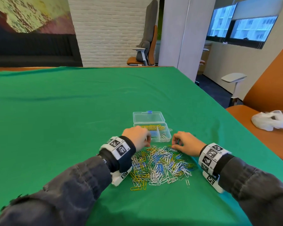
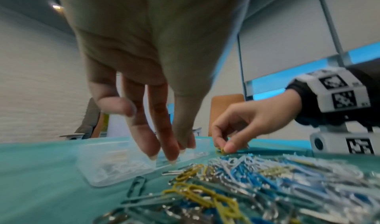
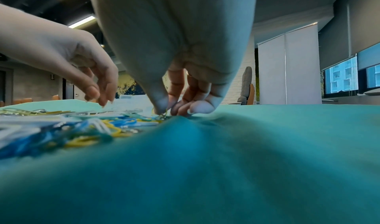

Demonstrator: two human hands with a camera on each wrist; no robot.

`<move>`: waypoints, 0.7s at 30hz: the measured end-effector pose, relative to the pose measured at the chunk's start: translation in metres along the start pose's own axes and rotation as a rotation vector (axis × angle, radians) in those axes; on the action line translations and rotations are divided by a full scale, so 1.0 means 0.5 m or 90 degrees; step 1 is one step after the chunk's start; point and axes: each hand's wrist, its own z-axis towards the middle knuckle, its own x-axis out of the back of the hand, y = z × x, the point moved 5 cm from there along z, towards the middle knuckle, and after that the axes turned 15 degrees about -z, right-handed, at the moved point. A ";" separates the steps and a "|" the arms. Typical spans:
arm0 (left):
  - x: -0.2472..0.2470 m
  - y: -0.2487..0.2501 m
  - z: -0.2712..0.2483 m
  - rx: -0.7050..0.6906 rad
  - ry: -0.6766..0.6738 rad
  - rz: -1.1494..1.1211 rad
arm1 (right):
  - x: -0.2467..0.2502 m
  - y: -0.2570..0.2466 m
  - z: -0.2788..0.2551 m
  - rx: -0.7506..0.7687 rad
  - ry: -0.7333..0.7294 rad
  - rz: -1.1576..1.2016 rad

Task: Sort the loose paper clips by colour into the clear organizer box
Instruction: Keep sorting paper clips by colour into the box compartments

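Loose paper clips (image 1: 160,167) sit in a mixed heap of yellow, blue, white, silver and green, lower centre of the head view, flat on the green cloth. Clear organizer box (image 1: 163,136) sits just above the heap at frame centre, lid (image 1: 148,117) hinged open and lying back. Yellow clips fill its far compartment, blue the near-left one, silver the near-right one.

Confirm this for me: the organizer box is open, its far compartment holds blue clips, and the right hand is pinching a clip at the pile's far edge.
One thing is wrong: the far compartment of the box holds yellow clips, not blue, as the head view shows. The rest stands: the box is open, and the right hand is pinching a clip at the far edge of the pile.
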 end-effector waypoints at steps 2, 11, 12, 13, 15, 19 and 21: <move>-0.008 0.021 0.014 -0.017 -0.002 0.062 | 0.000 0.000 0.000 -0.002 0.011 0.022; -0.044 0.032 0.033 -0.002 -0.029 0.147 | 0.013 -0.004 -0.001 0.051 0.096 0.129; -0.045 0.030 0.033 0.000 -0.036 0.130 | 0.015 -0.008 -0.003 0.064 0.100 0.145; -0.044 0.028 0.033 0.001 -0.039 0.118 | 0.016 -0.011 -0.004 0.073 0.103 0.158; -0.039 0.027 0.031 -0.003 -0.036 0.100 | 0.020 -0.015 -0.006 0.081 0.110 0.171; -0.023 0.019 0.031 -0.023 -0.016 -0.011 | 0.024 -0.018 -0.007 0.088 0.113 0.180; -0.016 0.016 0.031 -0.035 -0.012 -0.099 | 0.024 -0.019 -0.007 0.092 0.106 0.183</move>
